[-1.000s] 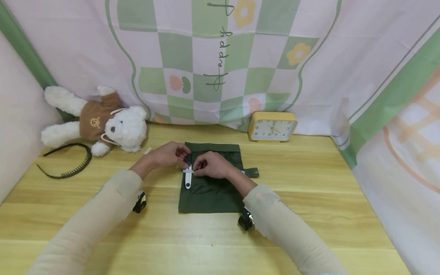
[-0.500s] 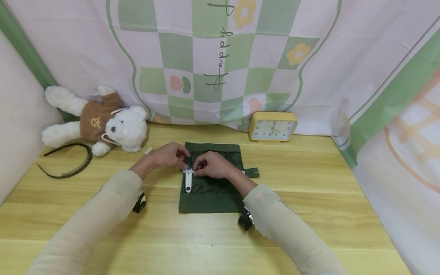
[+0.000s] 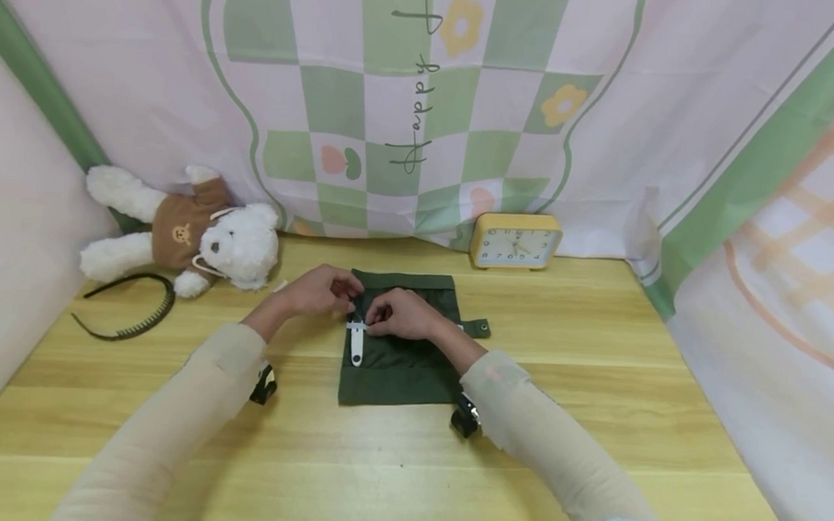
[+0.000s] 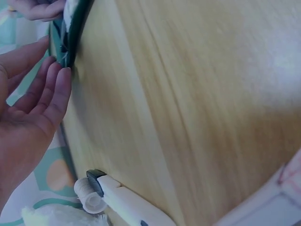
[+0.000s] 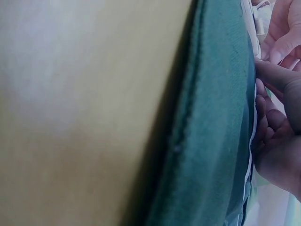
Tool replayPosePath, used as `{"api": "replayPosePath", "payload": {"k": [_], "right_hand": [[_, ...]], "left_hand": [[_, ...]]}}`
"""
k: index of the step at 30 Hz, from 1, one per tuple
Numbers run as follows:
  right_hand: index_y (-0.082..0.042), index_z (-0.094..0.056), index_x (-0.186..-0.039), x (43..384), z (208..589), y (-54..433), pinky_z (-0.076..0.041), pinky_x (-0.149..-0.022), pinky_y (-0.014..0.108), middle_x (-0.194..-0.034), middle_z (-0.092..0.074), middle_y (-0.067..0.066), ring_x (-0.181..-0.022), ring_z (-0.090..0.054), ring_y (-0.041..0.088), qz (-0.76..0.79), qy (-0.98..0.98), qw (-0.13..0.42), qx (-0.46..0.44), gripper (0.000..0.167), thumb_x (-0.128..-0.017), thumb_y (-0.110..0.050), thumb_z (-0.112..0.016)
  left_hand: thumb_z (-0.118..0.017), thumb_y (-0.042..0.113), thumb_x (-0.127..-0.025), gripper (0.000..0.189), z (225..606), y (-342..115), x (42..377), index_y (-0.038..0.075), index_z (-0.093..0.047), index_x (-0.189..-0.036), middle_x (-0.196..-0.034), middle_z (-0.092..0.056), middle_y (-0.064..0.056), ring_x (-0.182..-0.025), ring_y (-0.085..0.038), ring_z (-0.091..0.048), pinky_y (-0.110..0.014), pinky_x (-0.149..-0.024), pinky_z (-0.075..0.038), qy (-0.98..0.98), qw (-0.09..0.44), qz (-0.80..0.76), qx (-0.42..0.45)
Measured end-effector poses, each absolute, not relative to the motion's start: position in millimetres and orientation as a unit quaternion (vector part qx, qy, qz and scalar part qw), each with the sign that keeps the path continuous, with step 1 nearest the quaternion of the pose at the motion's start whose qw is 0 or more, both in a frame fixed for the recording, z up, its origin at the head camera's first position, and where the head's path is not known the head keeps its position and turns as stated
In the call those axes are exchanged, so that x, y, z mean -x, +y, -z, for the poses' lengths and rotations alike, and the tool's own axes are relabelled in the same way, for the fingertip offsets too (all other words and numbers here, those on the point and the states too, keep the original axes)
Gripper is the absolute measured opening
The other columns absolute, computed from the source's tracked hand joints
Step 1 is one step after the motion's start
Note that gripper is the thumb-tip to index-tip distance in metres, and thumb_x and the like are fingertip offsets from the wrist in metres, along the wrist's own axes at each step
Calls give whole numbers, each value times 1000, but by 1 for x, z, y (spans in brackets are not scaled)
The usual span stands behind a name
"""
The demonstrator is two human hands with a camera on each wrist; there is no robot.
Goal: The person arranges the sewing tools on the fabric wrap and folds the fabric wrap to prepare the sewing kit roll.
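Observation:
A dark green cloth roll (image 3: 399,386) lies spread on the table, with a pocket and a snap strap (image 3: 477,328) at its right. Near its left edge lies a white-handled tool (image 3: 356,346) with a white crosspiece and a darker upper part, its kind unclear. My left hand (image 3: 322,290) pinches the cloth at the upper left edge between thumb and fingertips; in the left wrist view this hand (image 4: 35,99) meets the cloth edge. My right hand (image 3: 404,314) reaches across the cloth and pinches the tool at its crosspiece. The right wrist view shows its curled fingers (image 5: 265,117).
A white plush bear (image 3: 241,243) in a brown top lies at the back left, a black headband (image 3: 160,309) before it. At the back stands a yellow clock (image 3: 516,242). A white object with a dark end (image 4: 131,200) lies near the left hand.
The white handle has slid slightly toward me since the first frame. My left thumb and fingertips have risen a little along the cloth's edge. The right hand has barely moved.

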State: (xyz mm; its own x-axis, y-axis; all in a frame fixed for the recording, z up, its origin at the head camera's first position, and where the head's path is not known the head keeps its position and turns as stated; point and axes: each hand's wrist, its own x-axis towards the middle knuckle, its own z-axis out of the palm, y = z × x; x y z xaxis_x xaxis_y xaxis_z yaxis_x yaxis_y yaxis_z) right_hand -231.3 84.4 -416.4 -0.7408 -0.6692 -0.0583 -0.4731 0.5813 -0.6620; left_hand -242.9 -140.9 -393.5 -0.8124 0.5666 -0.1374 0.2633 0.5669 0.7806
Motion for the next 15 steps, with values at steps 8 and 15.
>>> {"api": "replayPosePath", "payload": {"k": [8,15], "right_hand": [[-13,-77,-94,230,415,88,-52,-71,26,-86,-71,-5,-77,-63,8,332,868,160,332,4,-92,-16,-78],[-13,-77,-95,229,410,92,-53,-71,27,-89,-72,-4,-79,-65,10,347,861,162,334,3,-92,-15,-77]], "left_hand": [[-66,3,-96,36,388,-153,242,-6,-63,-130,-124,-65,-23,-114,-37,-62,-48,-93,-53,857,164,-422,-246],[-67,3,-95,35,385,-167,240,-6,-64,-129,-120,-67,-23,-109,-37,-64,-50,-95,-51,862,127,-429,-240]]}}
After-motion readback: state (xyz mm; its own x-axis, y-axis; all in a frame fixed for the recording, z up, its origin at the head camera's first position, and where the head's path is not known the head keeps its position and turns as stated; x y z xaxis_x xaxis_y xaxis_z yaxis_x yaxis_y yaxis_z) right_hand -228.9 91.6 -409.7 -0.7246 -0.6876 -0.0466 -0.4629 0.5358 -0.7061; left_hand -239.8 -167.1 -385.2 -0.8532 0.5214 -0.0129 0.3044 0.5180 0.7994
